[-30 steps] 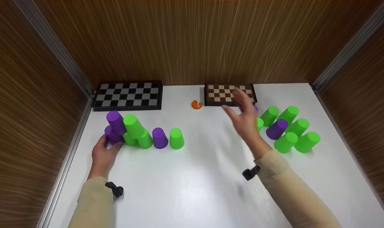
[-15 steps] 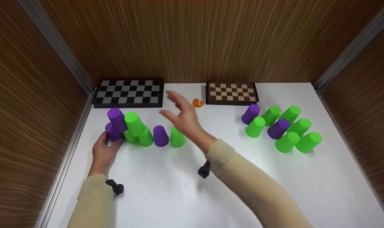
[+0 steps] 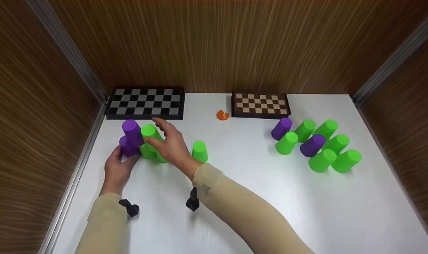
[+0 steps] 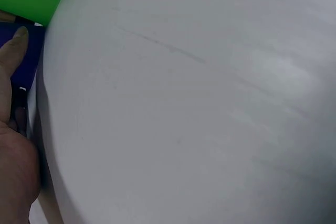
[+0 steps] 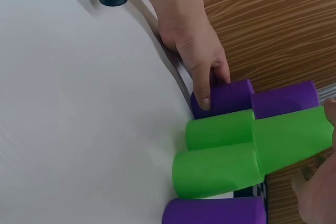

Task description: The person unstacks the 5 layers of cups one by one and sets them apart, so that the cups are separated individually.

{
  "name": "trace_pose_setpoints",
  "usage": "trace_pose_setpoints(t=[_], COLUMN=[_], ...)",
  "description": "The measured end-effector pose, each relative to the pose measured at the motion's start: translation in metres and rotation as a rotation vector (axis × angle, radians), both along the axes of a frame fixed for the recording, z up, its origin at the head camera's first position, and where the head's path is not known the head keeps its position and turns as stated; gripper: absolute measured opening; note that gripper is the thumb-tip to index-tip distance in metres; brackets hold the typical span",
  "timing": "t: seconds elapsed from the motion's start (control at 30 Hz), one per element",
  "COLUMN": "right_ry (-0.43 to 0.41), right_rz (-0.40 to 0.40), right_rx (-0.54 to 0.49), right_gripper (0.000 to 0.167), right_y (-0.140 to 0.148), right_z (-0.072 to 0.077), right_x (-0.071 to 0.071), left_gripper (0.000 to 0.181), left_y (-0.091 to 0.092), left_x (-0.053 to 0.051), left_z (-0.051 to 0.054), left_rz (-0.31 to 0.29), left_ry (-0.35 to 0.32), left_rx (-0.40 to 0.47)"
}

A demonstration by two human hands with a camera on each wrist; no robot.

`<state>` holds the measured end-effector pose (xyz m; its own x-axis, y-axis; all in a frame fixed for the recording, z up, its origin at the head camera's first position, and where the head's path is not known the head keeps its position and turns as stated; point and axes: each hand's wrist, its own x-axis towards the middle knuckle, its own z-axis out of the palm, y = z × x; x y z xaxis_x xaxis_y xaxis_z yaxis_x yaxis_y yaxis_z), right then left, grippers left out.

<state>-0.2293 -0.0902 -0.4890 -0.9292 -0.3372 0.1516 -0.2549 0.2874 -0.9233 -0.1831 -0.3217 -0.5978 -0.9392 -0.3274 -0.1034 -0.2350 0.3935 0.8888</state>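
Observation:
Thumb and fingers of my left hand [image 3: 116, 173] grip the lower purple cup [image 3: 126, 146] at the far left; the left wrist view shows the thumb against its side [image 4: 32, 59]. An upper purple cup [image 3: 133, 133] and an upper green cup [image 3: 149, 131] rest side by side on the bottom row, which includes two lower green cups [image 5: 220, 131]. My right hand [image 3: 173, 146] is around the upper green cup, fingers and thumb apart; in the right wrist view a gap shows between the thumb and that cup [image 5: 291, 139]. Whether its fingertips touch is unclear.
A purple cup [image 5: 215, 212] and a green cup [image 3: 199, 152] stand right of the stack. Several green and purple cups [image 3: 286, 143] stand at the right. Two checkered boards [image 3: 145, 102] and an orange piece [image 3: 222, 115] lie at the back.
My right hand has moved left from near the right-hand cups to the upper green cup. My left hand has stayed on the lower purple cup.

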Motion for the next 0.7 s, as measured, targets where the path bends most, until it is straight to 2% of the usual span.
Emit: trace_pose_setpoints(t=[0.23, 0.43, 0.7], right_ry=[-0.016, -0.024, 0.033], right_rz=[-0.007, -0.005, -0.014], right_rx=[0.009, -0.003, -0.139], right_gripper=[0.066, 0.059, 0.058], right_y=[-0.005, 0.0, 0.036], right_z=[-0.005, -0.007, -0.001], right_x=[-0.003, -0.004, -0.008], left_gripper=[0.08, 0.079, 0.079], left_y=[0.003, 0.003, 0.001], left_x=[-0.004, -0.003, -0.001], left_z=[-0.003, -0.004, -0.002], left_rz=[0.005, 0.007, 0.021], left_ry=[0.018, 0.01, 0.007], left_rx=[0.006, 0.016, 0.022])
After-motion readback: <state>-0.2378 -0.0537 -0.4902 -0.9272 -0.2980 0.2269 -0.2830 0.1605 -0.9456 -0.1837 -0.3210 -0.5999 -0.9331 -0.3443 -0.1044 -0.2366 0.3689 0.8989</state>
